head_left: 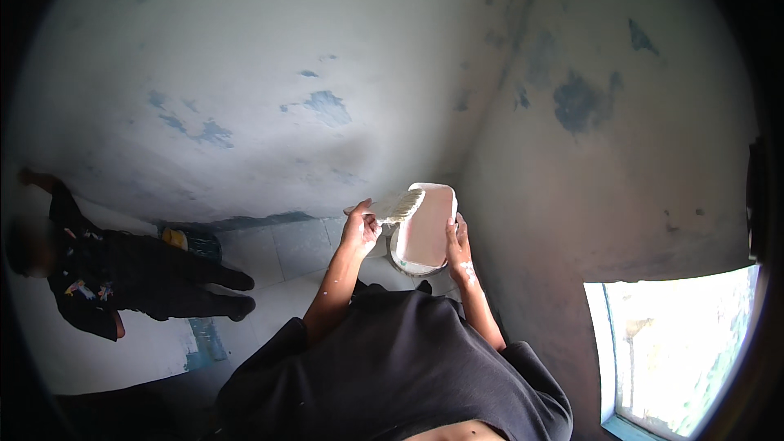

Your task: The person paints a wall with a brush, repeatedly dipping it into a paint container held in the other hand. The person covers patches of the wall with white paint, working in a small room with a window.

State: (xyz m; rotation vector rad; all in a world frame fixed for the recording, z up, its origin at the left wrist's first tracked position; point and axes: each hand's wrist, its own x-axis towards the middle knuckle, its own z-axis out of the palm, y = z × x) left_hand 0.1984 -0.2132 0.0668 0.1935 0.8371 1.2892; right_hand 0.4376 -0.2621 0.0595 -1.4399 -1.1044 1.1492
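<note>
Head — tray (pixel 421 265), pinkish inside, in right hand (pixel 459 247)

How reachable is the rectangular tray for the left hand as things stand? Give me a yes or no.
Probably yes: the left hand holds the paintbrush with its bristles at the left edge of the rectangular tray; nothing visible blocks the way, and the right hand grips the opposite side.
</note>
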